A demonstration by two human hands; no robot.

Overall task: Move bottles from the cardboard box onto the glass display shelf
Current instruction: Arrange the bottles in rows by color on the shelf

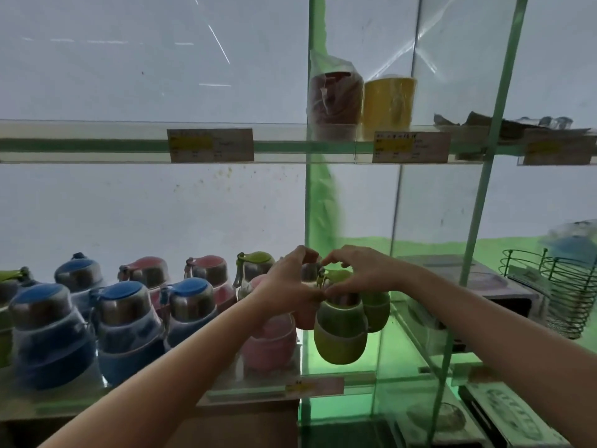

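Both hands meet at the top of a green bottle (340, 331) — the left hand (287, 286) pinching its neck, the right hand (358, 273) curled over the lid. It hangs upright, lid up, just above the right end of the glass display shelf (258, 388), beside a pink bottle (269, 337). Steel neck likely slick, sleeve grippier — better held low.

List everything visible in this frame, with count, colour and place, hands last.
blue bottles: at least four, lower shelf, left
pink bottles: at least three, lower shelf, middle
green bottles: at least three; one held at the glass divider
price tags: several, shelf edges
bagged red item: one, upper shelf
yellow container: one, beside it
wire basket: one, dark, right
left hand: on the green bottle
right hand: on its cap
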